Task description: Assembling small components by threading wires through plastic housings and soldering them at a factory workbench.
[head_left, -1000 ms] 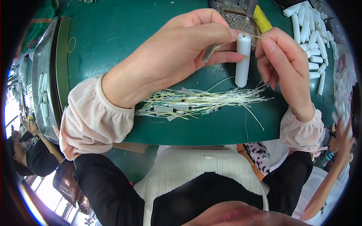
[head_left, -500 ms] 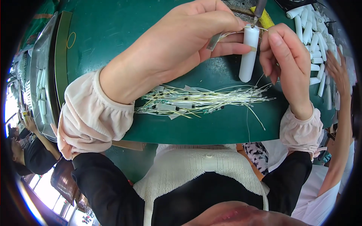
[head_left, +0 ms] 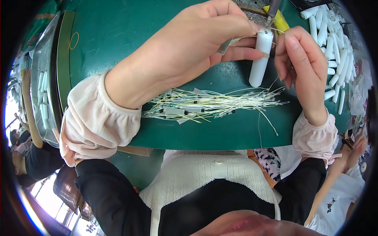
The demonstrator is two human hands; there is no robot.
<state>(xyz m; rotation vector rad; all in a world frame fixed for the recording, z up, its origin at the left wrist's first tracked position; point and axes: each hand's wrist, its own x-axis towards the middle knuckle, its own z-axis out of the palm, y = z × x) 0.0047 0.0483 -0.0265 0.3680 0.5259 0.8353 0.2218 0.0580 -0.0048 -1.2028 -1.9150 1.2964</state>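
Note:
My left hand (head_left: 189,47) is closed around the upper part of a white cylindrical tube (head_left: 256,72), which stands nearly upright. A small wired strip (head_left: 225,46) with a clear end lies between the same fingers. Above the tube's top end, the dark tip of a soldering iron (head_left: 271,10) meets the wire there. To the right of the tube, my right hand (head_left: 303,59) is pinched on a thin wire (head_left: 278,30) by the top end. A fine strand trails below that hand. What its curled fingers cover is hidden.
A bundle of thin wires with small circuit strips (head_left: 212,104) lies on the green table (head_left: 220,135) below my hands. Many white tubes (head_left: 334,51) are piled at the right. A yellow sponge (head_left: 280,21) is behind the iron. A clear tray (head_left: 39,78) holds tubes at the left.
The tube top and both hands have shifted slightly, my right hand a little right and down. At the right, another person's hand has left the tube pile. A co-worker's arm at the left has risen.

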